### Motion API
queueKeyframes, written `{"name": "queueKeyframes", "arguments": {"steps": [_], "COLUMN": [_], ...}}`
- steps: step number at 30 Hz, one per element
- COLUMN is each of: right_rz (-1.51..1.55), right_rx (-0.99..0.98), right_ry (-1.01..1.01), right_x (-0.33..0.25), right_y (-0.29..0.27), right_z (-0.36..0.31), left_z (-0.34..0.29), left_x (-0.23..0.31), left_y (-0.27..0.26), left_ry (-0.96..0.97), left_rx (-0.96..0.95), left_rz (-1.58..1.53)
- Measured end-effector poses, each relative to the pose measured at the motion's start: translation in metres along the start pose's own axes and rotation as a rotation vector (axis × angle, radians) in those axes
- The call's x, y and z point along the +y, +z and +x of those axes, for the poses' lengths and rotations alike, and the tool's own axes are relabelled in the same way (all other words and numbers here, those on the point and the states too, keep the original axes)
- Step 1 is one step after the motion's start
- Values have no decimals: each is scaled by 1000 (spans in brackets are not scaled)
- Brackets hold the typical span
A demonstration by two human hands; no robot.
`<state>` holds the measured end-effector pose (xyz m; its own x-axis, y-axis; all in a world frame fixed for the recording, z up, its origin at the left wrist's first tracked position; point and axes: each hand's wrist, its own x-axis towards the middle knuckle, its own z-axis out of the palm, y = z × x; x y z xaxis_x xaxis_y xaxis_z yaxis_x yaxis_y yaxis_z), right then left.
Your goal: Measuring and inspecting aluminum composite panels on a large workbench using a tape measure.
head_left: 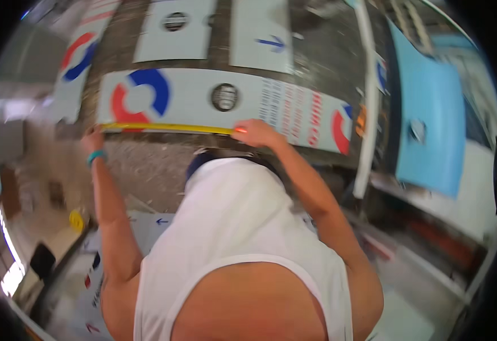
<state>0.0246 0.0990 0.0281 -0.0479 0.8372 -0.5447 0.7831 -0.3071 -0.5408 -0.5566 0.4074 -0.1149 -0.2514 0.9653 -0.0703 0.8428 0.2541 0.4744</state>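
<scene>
A yellow tape measure blade (169, 128) is stretched along the near edge of a long white printed panel (189, 105) with red and blue arcs and a dark round emblem. My left hand (93, 138), with a teal wristband, is closed on the blade's left end at the panel's corner. At the blade's other end my right hand (255, 133) is closed round the tape measure, whose case is mostly hidden; a bit of red shows at the fingers. The panel lies flat on a dark, worn table (325, 57).
Further white panels lie beyond: one with a round emblem (172, 42), one with a blue arrow (251, 48), and another at the left (69, 91). A pale rail (368, 119) runs along the right side, with a light blue sheet (430, 113) past it.
</scene>
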Motion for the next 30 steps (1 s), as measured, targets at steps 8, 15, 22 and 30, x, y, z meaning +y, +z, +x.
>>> {"name": "queueKeyframes", "arguments": {"steps": [8, 15, 22, 30], "right_rz": [79, -75, -111, -154], "right_rx": [484, 747, 697, 699], "right_ry": [335, 816, 891, 841], "right_x": [90, 305, 326, 343], "right_y": [-30, -84, -91, -91], "right_z": [-108, -267, -261, -280], "left_z": [9, 8, 10, 14], "left_x": [-2, 22, 25, 19], "left_y": [15, 23, 18, 22], "left_ry": [-120, -179, -169, -188], "left_rx": [41, 39, 39, 26], "left_rz": [54, 131, 156, 146]}}
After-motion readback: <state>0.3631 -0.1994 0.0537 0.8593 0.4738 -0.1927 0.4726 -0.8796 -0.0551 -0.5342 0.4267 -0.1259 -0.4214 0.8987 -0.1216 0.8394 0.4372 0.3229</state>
